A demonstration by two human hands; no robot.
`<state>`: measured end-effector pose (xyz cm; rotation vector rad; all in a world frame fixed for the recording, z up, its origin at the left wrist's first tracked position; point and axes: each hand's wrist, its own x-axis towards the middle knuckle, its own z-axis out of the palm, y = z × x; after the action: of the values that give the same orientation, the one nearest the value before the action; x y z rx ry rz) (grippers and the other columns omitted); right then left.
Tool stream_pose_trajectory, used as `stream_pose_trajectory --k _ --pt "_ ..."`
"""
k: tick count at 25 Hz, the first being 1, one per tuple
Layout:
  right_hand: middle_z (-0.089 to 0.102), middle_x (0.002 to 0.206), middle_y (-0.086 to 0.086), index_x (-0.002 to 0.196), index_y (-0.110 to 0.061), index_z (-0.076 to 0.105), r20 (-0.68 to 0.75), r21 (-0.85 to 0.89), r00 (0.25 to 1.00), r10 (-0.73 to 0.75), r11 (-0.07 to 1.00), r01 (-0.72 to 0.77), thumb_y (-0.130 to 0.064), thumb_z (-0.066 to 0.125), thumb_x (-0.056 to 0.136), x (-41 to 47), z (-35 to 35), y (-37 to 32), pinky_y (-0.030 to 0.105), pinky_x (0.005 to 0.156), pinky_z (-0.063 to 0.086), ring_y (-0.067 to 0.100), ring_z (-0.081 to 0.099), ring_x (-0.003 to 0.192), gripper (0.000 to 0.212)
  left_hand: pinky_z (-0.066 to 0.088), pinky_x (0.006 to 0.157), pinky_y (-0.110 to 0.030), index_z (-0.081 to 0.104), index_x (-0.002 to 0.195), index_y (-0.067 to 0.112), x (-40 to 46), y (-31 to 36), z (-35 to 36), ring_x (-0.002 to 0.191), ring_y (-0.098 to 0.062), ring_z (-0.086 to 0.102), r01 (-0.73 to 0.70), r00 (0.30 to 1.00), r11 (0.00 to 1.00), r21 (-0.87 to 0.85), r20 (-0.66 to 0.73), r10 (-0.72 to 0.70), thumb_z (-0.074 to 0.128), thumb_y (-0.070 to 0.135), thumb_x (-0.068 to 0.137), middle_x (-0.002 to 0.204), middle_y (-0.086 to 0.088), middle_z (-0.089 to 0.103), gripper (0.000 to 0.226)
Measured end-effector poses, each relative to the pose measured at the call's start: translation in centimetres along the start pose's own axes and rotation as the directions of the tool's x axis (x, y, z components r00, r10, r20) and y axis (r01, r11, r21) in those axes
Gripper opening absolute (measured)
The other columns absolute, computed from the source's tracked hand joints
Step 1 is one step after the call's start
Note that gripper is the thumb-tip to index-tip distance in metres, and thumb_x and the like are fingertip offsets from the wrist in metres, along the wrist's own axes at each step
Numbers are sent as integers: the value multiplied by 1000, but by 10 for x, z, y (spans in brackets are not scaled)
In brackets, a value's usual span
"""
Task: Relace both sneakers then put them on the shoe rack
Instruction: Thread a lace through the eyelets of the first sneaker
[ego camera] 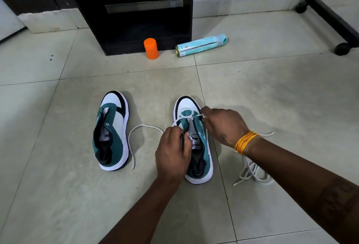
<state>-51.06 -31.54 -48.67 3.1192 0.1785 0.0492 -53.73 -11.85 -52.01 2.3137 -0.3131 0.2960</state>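
**Lace threading at the right-hand sneaker, centre of frame**

Left hand (pixel 172 152) curled round the near side of the right-hand sneaker (pixel 196 146), thumb and fingertips pinched at the eyelet row; exactly what lies between them hard to make out. Right hand (pixel 223 125) bent over the far side of the toe, fingers pinching the white lace (pixel 186 114) where it loops across the lowest eyelets; fingertips themselves hidden behind the knuckles. Orange thread band (pixel 245 141) round the right wrist. One lace end trailing left across the tiled floor (pixel 272 88) in a wide arc; another reaching out past the wrist. Second lace (pixel 252 173) heaped at lower right, partly hidden under the forearm. Unlaced left-hand sneaker (pixel 111 131) standing apart, left of centre. Bare tiles between the shoes. At upper centre, black shoe rack (pixel 132 10) cut off by the top edge, orange bottle (pixel 151 48) upright and pale blue spray can (pixel 201 45) lying just before it. Black wheeled frame (pixel 330 12) cut off at upper right.
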Motion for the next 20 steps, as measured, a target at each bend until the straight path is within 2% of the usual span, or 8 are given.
stream_pose_trajectory --k 2,4,7,10,14,16,18,20 --pt "69 83 8 108 -13 58 -12 -41 1000 4 999 -4 -25 56 97 1 2 -7 33 53 33 40 66 67 16 50 65 -46 56 91 12 0 1 0 81 -27 59 7 1000 1000 -1 1 -7 50 31 102 90 -1 59 23" --pt "68 79 9 100 -12 59 -11 -76 993 117 990 -118 -20 61 92 1 5 6 33 52 34 39 66 64 12 50 65 -45 55 91 13 0 2 -1 80 -27 58 15 1000 1000 2 -2 -15 49 32 102 90 -2 59 23" --pt "69 85 10 104 -11 62 29 -112 970 242 965 -237 -20 52 94 -8 8 28 34 59 41 39 68 76 17 51 65 -45 54 92 13 1 5 -1 81 -28 59 16 1000 1000 7 -1 -16 47 32 103 91 -2 59 23" --pt "70 70 8 104 -14 62 -64 -157 979 193 967 -201 -24 60 89 -6 0 11 32 55 32 36 67 61 18 51 65 -45 56 94 12 3 4 1 83 -29 59 20 1000 999 36 6 -20 45 34 103 93 -4 60 26" --pt "64 59 3 93 -17 66 -90 -179 996 -10 984 -6 -26 75 78 5 -5 -19 25 48 24 31 60 46 20 51 67 -46 56 94 12 0 3 1 84 -29 59 6 1000 1000 30 -7 -6 46 32 103 92 -4 59 25" --pt "66 65 3 84 -18 67 -70 -163 997 25 986 -36 -25 73 80 8 -4 -10 26 50 26 30 64 53 10 51 66 -44 56 95 12 0 5 1 83 -30 59 8 1000 1000 30 -14 -7 45 32 104 92 -5 59 25" --pt "69 78 4 88 -20 67 15 -139 994 110 984 -107 -26 64 88 4 -1 1 29 55 29 31 69 69 7 51 64 -43 57 95 12 -1 4 1 82 -30 60 24 999 998 55 -26 -22 43 32 104 91 -5 60 25" --pt "67 81 4 89 -20 65 8 -92 989 147 985 -145 -27 64 89 -1 3 8 30 56 30 33 67 74 6 49 62 -41 57 94 12 0 2 2 79 -31 60 25 999 997 72 -47 -21 43 31 104 89 -6 60 26"
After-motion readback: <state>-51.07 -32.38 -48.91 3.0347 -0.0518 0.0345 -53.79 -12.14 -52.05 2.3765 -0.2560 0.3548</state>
